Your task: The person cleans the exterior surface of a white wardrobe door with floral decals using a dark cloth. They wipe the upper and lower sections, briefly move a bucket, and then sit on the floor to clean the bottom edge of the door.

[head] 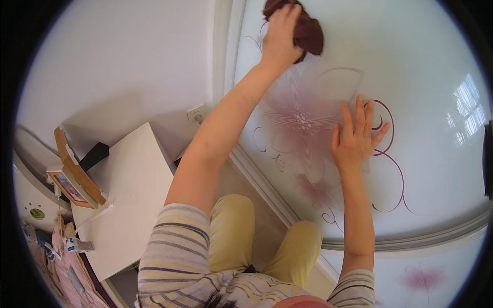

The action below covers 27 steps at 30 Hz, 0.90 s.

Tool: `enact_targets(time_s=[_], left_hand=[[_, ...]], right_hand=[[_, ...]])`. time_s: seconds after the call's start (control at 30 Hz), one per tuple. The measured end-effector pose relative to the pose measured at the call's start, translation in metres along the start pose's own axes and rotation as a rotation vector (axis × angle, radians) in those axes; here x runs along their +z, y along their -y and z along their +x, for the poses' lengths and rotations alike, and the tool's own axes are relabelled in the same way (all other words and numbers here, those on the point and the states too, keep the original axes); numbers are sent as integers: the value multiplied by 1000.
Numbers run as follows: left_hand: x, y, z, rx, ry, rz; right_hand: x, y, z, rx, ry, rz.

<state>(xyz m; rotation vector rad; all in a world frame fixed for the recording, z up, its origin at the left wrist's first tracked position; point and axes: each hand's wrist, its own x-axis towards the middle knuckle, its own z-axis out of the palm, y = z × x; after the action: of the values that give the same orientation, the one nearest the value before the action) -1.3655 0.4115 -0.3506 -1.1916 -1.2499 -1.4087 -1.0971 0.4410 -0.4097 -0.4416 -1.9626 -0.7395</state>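
My left hand (280, 40) holds a crumpled dark maroon cloth (309, 34) against the upper left part of a glossy white door panel (423, 77). My right hand (353, 144) rests on the same panel with its fingers spread and nothing in it. Between and below the hands, the panel bears a printed pink flower (302, 121). Thin dark red scrolls (402, 181) curl beside my right hand. Part of the cloth lies hidden under my left fingers.
A white cabinet (127, 192) stands at left, holding a framed picture (73, 188) and a wooden-edged object (79, 165). A wall socket (196, 113) with a plug sits near my left forearm. The panel's frame rail (265, 192) runs beside my knees. Pink fabric (75, 269) lies at lower left.
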Motion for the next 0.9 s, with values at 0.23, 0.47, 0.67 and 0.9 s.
enact_targets(time_s=[0.23, 0.47, 0.67, 0.9], left_hand=[[-6, 103, -42, -271, -55, 120], [-2, 155, -31, -116, -83, 103], [-7, 157, -93, -488, -140, 64], [6, 17, -126, -334, -102, -75]], right_hand=[[6, 1, 3, -32, -39, -86], [8, 0, 1, -41, -49, -121], [6, 4, 3, -31, -22, -128], [9, -2, -1, -34, -18, -148]])
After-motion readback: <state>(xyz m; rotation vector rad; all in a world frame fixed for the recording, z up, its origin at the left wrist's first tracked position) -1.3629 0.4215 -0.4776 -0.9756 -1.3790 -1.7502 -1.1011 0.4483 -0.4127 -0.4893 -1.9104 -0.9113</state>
